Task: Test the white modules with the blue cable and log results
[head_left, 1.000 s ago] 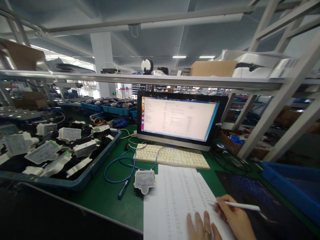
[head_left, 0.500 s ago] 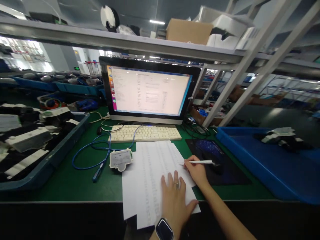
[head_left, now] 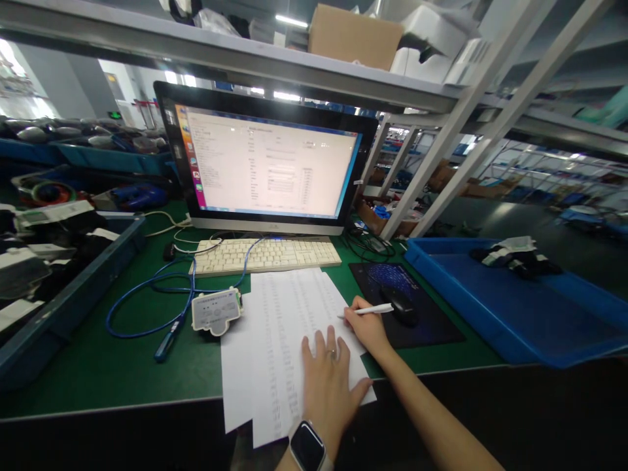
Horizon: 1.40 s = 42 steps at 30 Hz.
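Observation:
My left hand (head_left: 328, 373) lies flat with fingers spread on printed paper sheets (head_left: 277, 340), a ring on one finger and a watch at the wrist. Between the fingertips of my right hand (head_left: 367, 327) is a white pen (head_left: 375, 309), its tip at the right edge of the sheets. The sheets overlap and hang a little over the front table edge. Left of them sits a small white device with a printed label (head_left: 216, 313). A blue cable (head_left: 115, 307) loops beside it, ending in a plug (head_left: 167, 343).
Behind the sheets are a keyboard (head_left: 265, 255) and a monitor (head_left: 269, 167) that is on. A black mouse (head_left: 398, 304) rests on a dark mouse pad (head_left: 436, 330). A blue tray (head_left: 490, 314) stands right, a filled bin (head_left: 98, 288) left. A shelf (head_left: 235, 55) crosses above.
The view has shifted, so most things appear further left. Both hands keep about the same place on the sheets, and the pen is still in my right hand.

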Tool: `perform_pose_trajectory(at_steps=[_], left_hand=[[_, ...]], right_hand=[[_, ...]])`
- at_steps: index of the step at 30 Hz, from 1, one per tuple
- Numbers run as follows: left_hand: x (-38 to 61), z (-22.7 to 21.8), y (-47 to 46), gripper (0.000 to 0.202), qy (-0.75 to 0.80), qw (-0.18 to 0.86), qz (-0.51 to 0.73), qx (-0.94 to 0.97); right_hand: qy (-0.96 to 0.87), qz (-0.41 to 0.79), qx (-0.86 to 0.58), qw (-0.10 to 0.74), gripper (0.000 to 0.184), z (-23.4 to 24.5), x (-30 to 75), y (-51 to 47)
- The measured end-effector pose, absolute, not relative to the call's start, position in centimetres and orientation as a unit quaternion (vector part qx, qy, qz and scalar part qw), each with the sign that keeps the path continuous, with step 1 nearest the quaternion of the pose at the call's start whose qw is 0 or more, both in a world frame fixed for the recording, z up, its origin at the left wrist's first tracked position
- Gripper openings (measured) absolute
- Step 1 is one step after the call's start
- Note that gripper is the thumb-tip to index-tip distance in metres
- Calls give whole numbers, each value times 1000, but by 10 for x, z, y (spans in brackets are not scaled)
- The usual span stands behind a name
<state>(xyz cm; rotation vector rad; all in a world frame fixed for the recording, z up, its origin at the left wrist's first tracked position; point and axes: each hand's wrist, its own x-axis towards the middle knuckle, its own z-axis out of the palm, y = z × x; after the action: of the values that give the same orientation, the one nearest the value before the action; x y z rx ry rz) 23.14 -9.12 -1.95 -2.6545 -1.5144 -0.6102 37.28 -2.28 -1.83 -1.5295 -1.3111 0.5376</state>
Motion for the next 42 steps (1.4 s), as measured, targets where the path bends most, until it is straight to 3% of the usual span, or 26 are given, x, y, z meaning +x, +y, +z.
perform_pose_trajectory(at_steps=[42], left_hand=[[231, -17, -92, 71, -483, 2, -159, -861]], right_hand=[[-554, 184, -634, 508, 21, -15, 373, -21]])
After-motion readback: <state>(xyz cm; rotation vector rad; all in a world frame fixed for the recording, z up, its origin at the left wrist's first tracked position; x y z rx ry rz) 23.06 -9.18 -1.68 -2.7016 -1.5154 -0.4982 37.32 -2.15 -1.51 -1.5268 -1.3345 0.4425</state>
